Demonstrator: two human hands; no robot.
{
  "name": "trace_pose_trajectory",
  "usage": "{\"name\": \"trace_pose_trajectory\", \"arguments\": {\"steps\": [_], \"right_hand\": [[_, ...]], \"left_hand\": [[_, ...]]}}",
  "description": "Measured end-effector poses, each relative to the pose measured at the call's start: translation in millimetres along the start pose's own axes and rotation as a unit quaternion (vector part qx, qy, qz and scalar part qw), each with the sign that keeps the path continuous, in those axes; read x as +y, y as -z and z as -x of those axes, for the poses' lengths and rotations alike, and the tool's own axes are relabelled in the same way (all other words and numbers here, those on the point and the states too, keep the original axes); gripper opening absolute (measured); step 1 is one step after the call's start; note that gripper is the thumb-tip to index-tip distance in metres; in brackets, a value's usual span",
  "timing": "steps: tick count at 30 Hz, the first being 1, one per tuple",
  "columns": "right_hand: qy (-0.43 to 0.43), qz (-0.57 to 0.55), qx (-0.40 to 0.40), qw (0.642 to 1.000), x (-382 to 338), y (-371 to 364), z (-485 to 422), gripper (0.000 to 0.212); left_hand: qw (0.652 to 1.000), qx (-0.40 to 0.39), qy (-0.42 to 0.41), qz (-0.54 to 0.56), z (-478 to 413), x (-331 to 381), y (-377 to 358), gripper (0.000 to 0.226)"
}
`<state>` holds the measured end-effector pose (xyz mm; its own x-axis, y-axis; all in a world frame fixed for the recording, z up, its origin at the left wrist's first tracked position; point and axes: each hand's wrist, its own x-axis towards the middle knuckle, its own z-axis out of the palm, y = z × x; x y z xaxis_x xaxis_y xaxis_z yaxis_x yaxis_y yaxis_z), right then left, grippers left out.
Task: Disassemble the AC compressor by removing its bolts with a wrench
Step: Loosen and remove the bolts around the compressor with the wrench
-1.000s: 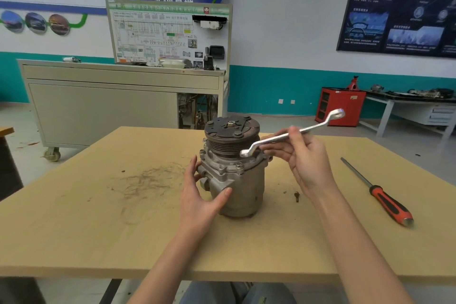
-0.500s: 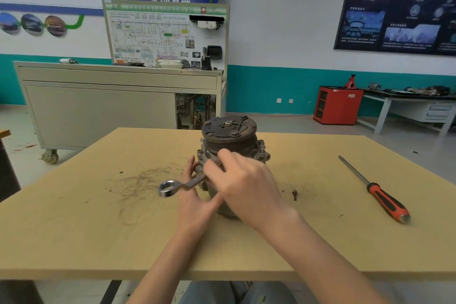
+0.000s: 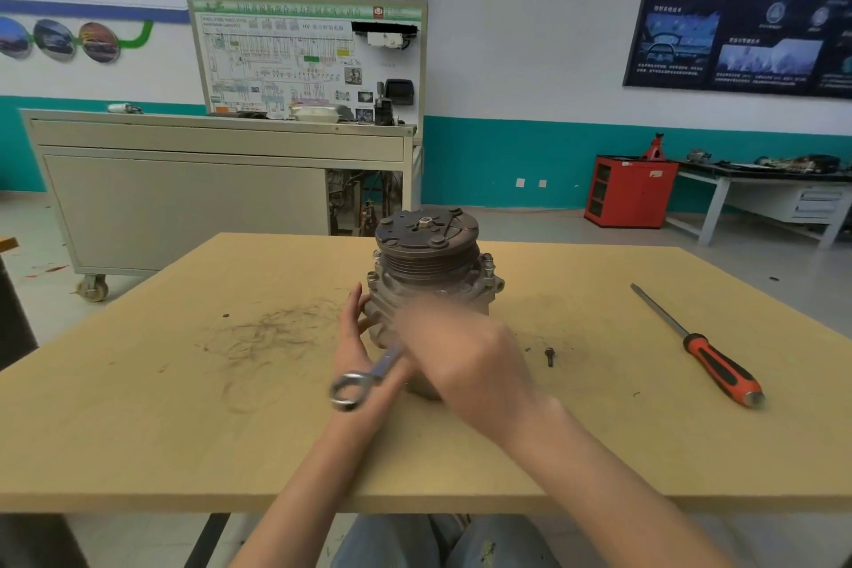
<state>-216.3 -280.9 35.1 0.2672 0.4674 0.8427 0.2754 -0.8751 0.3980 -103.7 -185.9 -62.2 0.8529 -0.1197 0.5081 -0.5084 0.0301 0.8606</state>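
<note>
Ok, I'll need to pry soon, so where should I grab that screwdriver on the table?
Take the screwdriver by its thick orange-and-black handle, coming from above on the near right: it lies flat, handle toward you, thin shaft pointing away.

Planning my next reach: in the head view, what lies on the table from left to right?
Left to right: dark scuff marks → wrench → compressor → loose bolt → screwdriver.
</note>
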Motion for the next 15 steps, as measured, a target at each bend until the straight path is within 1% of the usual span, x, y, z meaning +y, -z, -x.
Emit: {"name": "trace_pose_trajectory", "arguments": {"steps": [1,2,3,4,5,6,7,8,9,10,11,12,13,14,15], "right_hand": [[-0.008,-0.062,0.008,0.998,10,2,6,0.022],[-0.044,-0.151,0.019,0.987,20,2,12,0.028],[-0.117,-0.264,0.030,0.957,30,4,18,0.028],[-0.216,-0.383,0.040,0.897,38,5,22,0.025],[-0.312,-0.483,0.044,0.817,46,4,25,0.022],[-0.387,-0.556,0.040,0.735,53,2,27,0.023],[-0.439,-0.602,0.036,0.666,60,-1,28,0.027],[-0.470,-0.639,0.032,0.609,67,-5,27,0.029],[-0.490,-0.667,0.028,0.561,72,-7,25,0.030],[-0.503,-0.689,0.026,0.521,76,-9,22,0.029],[-0.513,-0.702,0.027,0.494,79,-10,19,0.029],[-0.517,-0.709,0.030,0.479,80,-10,16,0.029],[-0.521,-0.704,0.038,0.482,81,-10,13,0.029],[-0.523,-0.687,0.054,0.501,81,-9,11,0.029],[-0.524,-0.655,0.075,0.539,80,-5,9,0.029]], "left_hand": [[1.000,0.012,0.002,0.006,1,2,1,0.102],[1.000,0.019,-0.006,-0.009,3,6,2,0.103],[0.999,0.021,-0.015,-0.024,5,8,3,0.102],[0.999,0.023,-0.017,-0.034,7,9,4,0.099],[0.999,0.024,-0.018,-0.034,8,9,4,0.097],[0.999,0.025,-0.019,-0.035,8,9,5,0.095],[0.999,0.026,-0.020,-0.035,8,10,4,0.095],[0.999,0.026,-0.020,-0.040,7,10,4,0.095],[0.999,0.025,-0.020,-0.042,7,11,4,0.096],[0.999,0.024,-0.020,-0.042,7,11,4,0.096],[0.999,0.024,-0.022,-0.041,7,12,4,0.097],[0.999,0.024,-0.024,-0.042,8,12,4,0.098],[0.999,0.025,-0.024,-0.042,8,11,4,0.099],[0.998,0.024,-0.022,-0.044,8,11,4,0.101],[0.999,0.022,-0.020,-0.045,7,11,4,0.102]]}}
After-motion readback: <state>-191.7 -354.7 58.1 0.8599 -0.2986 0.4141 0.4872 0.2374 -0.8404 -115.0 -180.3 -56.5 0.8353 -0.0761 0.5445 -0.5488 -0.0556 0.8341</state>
